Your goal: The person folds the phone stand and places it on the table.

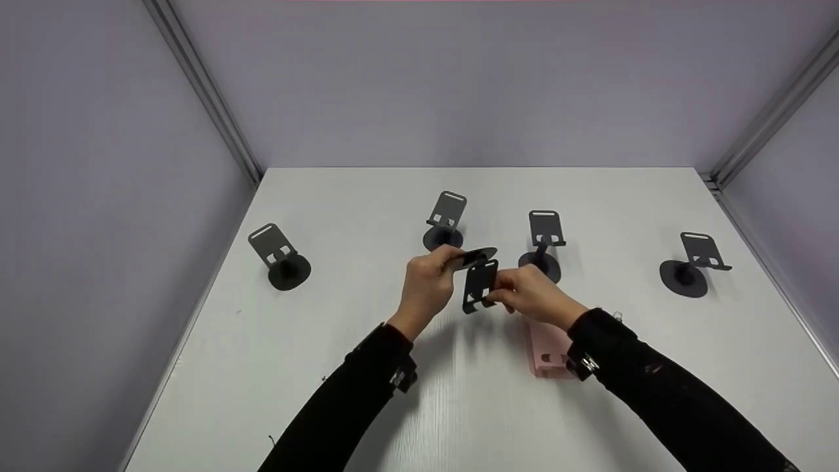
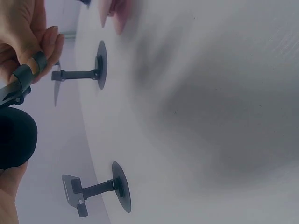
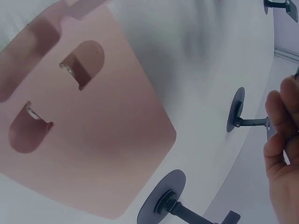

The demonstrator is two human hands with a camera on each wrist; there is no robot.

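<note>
Beyond the pink phone stand (image 1: 548, 346) and to its left, you hold a black phone stand (image 1: 482, 278) above the white table (image 1: 262, 367). Your left hand (image 1: 426, 278) pinches its round base (image 1: 478, 254); your right hand (image 1: 534, 295) pinches its slotted plate's edge, presumably controlling both jointed ends. Four more black stands (image 1: 546, 226) rest on their discs beyond the pink one, likely spaced for separation.

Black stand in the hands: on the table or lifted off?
Lifted: left hand and right hand grip the stand, whose shadow falls separately on the table.
</note>
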